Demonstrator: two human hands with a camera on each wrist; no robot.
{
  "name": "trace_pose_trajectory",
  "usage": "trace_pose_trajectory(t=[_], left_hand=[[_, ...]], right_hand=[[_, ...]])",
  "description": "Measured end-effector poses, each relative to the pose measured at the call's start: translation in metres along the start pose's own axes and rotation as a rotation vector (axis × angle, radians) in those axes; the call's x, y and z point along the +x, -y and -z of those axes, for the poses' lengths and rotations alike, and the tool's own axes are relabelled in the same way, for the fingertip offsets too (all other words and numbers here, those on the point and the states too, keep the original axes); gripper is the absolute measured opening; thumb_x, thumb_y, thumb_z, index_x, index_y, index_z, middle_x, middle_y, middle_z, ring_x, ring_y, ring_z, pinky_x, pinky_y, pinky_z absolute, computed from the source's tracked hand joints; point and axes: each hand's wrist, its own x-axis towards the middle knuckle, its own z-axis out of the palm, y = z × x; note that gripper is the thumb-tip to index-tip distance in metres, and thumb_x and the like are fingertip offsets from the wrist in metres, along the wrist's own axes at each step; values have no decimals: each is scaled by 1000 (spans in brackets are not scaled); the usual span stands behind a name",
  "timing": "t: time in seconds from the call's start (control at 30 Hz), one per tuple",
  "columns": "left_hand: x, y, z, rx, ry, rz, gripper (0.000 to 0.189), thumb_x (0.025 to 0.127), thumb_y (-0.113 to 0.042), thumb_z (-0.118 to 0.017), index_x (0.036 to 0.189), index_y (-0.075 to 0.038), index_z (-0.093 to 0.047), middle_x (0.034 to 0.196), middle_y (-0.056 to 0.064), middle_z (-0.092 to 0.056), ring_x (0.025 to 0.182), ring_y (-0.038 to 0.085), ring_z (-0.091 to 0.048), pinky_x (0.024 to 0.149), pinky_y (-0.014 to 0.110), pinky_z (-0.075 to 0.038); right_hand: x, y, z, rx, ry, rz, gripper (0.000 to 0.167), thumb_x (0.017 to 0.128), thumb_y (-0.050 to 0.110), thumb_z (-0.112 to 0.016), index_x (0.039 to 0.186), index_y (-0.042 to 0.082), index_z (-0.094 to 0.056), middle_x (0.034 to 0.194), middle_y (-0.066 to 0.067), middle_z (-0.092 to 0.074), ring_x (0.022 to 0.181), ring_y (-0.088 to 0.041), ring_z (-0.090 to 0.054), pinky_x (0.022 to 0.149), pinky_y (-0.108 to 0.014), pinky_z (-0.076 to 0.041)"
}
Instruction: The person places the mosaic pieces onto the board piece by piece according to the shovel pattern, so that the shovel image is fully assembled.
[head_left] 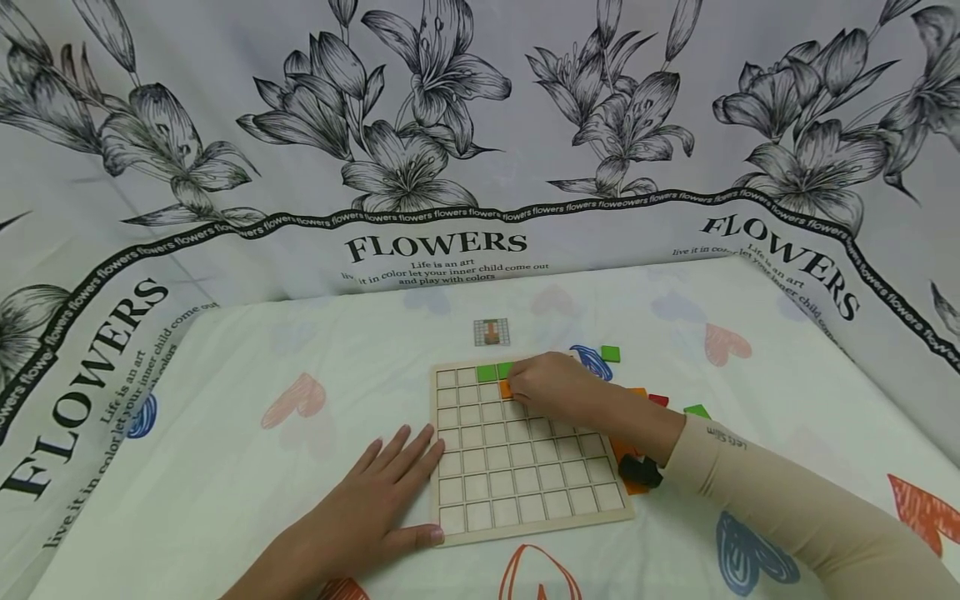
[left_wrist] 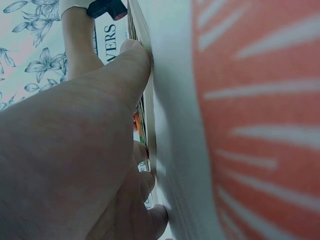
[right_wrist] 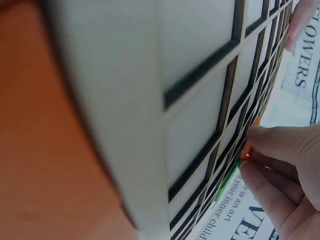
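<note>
A light wooden grid board (head_left: 534,532) with square cells lies on the table. My left hand (head_left: 375,496) rests with fingers spread at the board's left edge, its thumb and fingertips at the rim. My right hand (head_left: 551,385) reaches over the board's upper part and pinches a small orange square tile (head_left: 506,389) in the second row. In the right wrist view, thumb and forefinger are around the orange tile (right_wrist: 246,151) at the cells. Green tiles (head_left: 487,373) sit in the top row just above it, partly covered by the right hand.
A small pattern card (head_left: 491,332) lies behind the board. Loose tiles are scattered to the right: a green tile (head_left: 611,354), a red tile (head_left: 658,401), another green tile (head_left: 697,412) and orange pieces (head_left: 637,483) partly under the right forearm. A flower-printed cloth (head_left: 450,179) hangs behind.
</note>
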Motion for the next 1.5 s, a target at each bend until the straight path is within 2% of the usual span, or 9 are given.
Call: trace_pose_trajectory(t=[0.13,0.23,0.37,0.5,0.67,0.83,1.0,1.2,1.5], left_hand=[[0,1,-2,3,-1,-3,89,95,-71,-43,160,-12,-27,165,9,-19,149,38,-20,113,62,-25],[0,1,-2,-1,1,1,89,95,-71,-43,160,-12,-28,165,9,-20,149,38,-20,113,62,-25],[1,1,-2,-16,11,14,90,94,-71,-43,159,-11,-29,165,9,-21,149,37,-19,113,62,-24],[2,0,-2,-23,20,22,90,94,-72,-43,159,-12,-29,165,8,-21,149,37,-19,113,62,-23],[2,0,-2,-10,18,16,90,94,-72,-43,159,-12,-29,165,8,-20,150,37,-19,113,61,-24],[3,0,-2,-13,20,7,90,95,-72,-43,159,-12,-29,166,8,-19,150,37,-18,113,62,-24],[3,0,-2,-18,34,15,90,94,-72,-42,160,-12,-28,166,8,-19,150,37,-18,113,62,-23],[3,1,-2,-6,19,8,90,95,-71,-43,160,-12,-27,165,8,-19,149,37,-19,113,62,-23],[1,3,-4,8,5,1,89,95,-71,-43,160,-12,-27,165,8,-20,150,36,-19,113,62,-25]], right_hand=[[0,2,2,11,55,-25,25,97,7,-66,72,11,-71,98,-3,-74,81,-13,-70,64,-21,-53],[-2,2,7,57,84,-69,25,96,9,-68,72,13,-71,107,-4,-74,94,-17,-71,72,-24,-56],[-15,-3,25,135,69,-162,11,93,8,-72,83,11,-77,112,-6,-73,103,-21,-70,81,-31,-57],[-43,-13,45,224,105,-305,9,91,4,-73,97,9,-78,105,-2,-74,95,-21,-70,81,-36,-57],[-92,-29,58,339,229,-481,18,90,6,-74,107,9,-77,99,2,-73,82,-14,-64,75,-35,-56],[-135,-42,61,411,284,-562,19,87,11,-78,106,9,-77,97,4,-70,80,-13,-59,74,-35,-55],[-162,-47,58,400,247,-603,25,82,11,-82,106,8,-77,101,1,-70,85,-16,-60,77,-37,-56],[-159,-50,54,387,201,-579,22,85,15,-81,106,11,-77,96,5,-67,77,-11,-55,71,-30,-54],[-131,-51,47,323,270,-636,30,90,19,-76,114,2,-71,77,3,-55,70,-14,-49,60,-30,-44]])
